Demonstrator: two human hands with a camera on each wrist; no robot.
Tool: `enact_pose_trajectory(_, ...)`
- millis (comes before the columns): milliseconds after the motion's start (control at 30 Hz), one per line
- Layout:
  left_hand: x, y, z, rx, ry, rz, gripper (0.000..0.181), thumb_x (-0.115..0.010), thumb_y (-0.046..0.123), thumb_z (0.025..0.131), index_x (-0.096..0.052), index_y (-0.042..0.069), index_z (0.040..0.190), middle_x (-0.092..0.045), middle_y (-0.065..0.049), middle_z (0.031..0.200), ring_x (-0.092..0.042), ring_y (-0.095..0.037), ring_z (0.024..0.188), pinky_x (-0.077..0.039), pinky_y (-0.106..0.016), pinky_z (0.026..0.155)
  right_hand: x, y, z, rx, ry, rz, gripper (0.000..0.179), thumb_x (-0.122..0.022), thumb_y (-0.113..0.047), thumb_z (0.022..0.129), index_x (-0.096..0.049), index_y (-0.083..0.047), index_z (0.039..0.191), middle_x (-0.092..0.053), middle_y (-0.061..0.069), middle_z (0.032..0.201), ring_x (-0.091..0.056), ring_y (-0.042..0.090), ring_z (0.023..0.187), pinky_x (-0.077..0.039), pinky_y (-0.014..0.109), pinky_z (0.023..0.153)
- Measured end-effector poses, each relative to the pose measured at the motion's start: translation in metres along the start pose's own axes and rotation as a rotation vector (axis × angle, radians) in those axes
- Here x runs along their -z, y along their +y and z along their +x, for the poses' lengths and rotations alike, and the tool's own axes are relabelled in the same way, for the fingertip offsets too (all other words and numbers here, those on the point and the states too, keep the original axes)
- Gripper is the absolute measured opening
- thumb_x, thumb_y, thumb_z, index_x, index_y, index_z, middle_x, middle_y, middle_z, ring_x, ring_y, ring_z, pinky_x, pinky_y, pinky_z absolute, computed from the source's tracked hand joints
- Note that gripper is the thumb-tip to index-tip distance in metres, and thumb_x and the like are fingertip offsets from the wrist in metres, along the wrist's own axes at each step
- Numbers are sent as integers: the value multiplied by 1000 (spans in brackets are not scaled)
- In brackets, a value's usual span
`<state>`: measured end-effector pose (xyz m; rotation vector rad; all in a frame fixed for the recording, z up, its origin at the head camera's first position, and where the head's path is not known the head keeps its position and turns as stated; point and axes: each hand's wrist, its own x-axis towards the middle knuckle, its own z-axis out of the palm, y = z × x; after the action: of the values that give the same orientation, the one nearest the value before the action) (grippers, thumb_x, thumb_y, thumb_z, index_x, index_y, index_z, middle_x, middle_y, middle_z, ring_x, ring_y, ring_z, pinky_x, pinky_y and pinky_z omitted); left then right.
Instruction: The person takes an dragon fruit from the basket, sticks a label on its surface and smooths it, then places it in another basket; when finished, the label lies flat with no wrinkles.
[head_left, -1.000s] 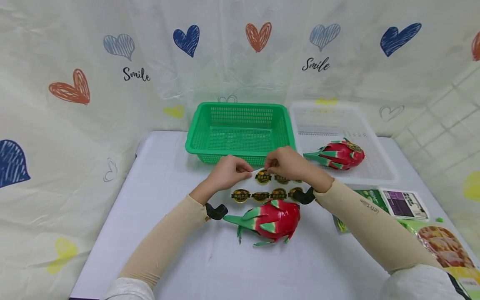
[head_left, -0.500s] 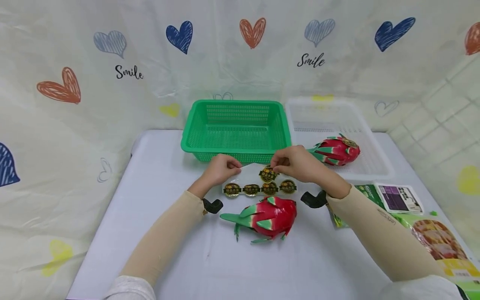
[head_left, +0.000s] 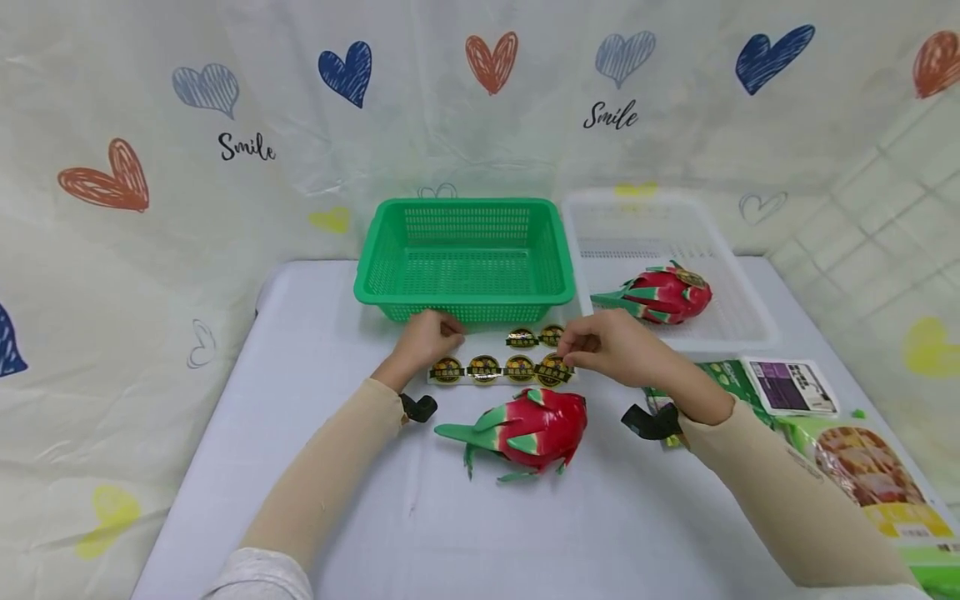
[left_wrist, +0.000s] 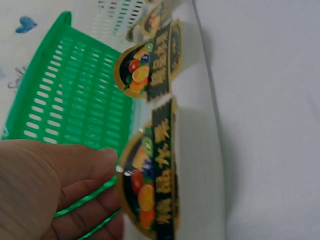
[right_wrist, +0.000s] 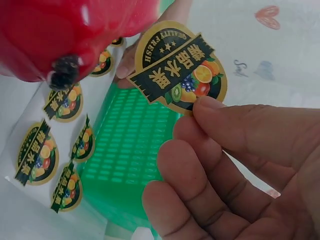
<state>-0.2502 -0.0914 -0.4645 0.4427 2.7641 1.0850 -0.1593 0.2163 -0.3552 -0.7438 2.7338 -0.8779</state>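
Between the thumb and index finger of my right hand point(head_left: 618, 346) is a round black-and-gold sticker point(right_wrist: 175, 70) with printed fruit, pinched at its edge and off the sheet. My left hand point(head_left: 423, 343) pinches the left edge of the white sticker sheet point(head_left: 483, 343), which carries several more such stickers. In the left wrist view, the thumb point(left_wrist: 95, 165) lies at the edge of the sheet beside a sticker. Just in front of the sheet a red dragon fruit point(head_left: 551, 421) with green scales lies on the table, its green tip pointing left.
Behind the sheet stands a green plastic basket point(head_left: 465, 297). To its right is a white basket point(head_left: 753, 325) holding another dragon fruit point(head_left: 663, 297) that bears a sticker. Several flat printed packages point(head_left: 870, 467) lie at the table's right side. A heart-patterned curtain hangs behind.
My right hand has peeled the sticker off the sheet and moved a little right and toward me with it. The left hand has kept the sheet, which now lies lower and flatter.
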Motion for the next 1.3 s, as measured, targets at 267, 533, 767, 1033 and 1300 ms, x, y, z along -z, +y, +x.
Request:
enact_pose_trajectory(267, 9, 34, -29, -85, -13, 51, 23, -66, 34, 102, -78, 18, 115, -77, -3, 117, -69, -25, 114, -57, -45, 97, -2, 2, -18, 5, -2, 42, 9, -76, -8, 94, -79, -15, 99, -78, -4, 93, -68, 10, 79, -56, 23, 68)
enact_pose_trajectory(533, -3, 84, -66, -293, -126, -51, 22, -65, 35, 104, -79, 19, 104, -76, 3, 91, -61, -10, 78, -51, -27, 71, -9, 7, -26, 9, -47, 164, 7, -74, -10, 96, -78, -15, 99, -77, -1, 96, -65, 8, 79, -56, 25, 70)
enact_pose_trajectory(767, -12, 117, -87, -388, -249, -39, 30, -66, 38, 103, -75, 17, 83, -57, 10, 58, -48, -3, 56, -40, -20, 55, -16, 4, -35, 30, -55, 207, 7, -74, -13, 97, -78, -19, 100, -75, -5, 92, -66, 9, 77, -55, 27, 70)
enact_pose_trajectory(1033, -23, 123, -97, -415, -285, -57, 21, -69, 24, 100, -73, 18, 80, -58, 14, 59, -42, 2, 50, -34, -17, 51, -32, 7, -46, 9, 19, 258, 5, -73, -18, 99, -76, -19, 103, -74, -6, 91, -67, 9, 81, -56, 27, 76)
enact_pose_trajectory(1300, -32, 118, -102, -389, -250, -48, 29, -68, 29, 102, -70, 19, 75, -52, 14, 52, -39, 1, 45, -31, -17, 49, -58, 12, -61, -151, 98, 299, 14, -73, -28, 99, -74, -17, 91, -70, 6, 78, -58, 9, 68, -47, 25, 59)
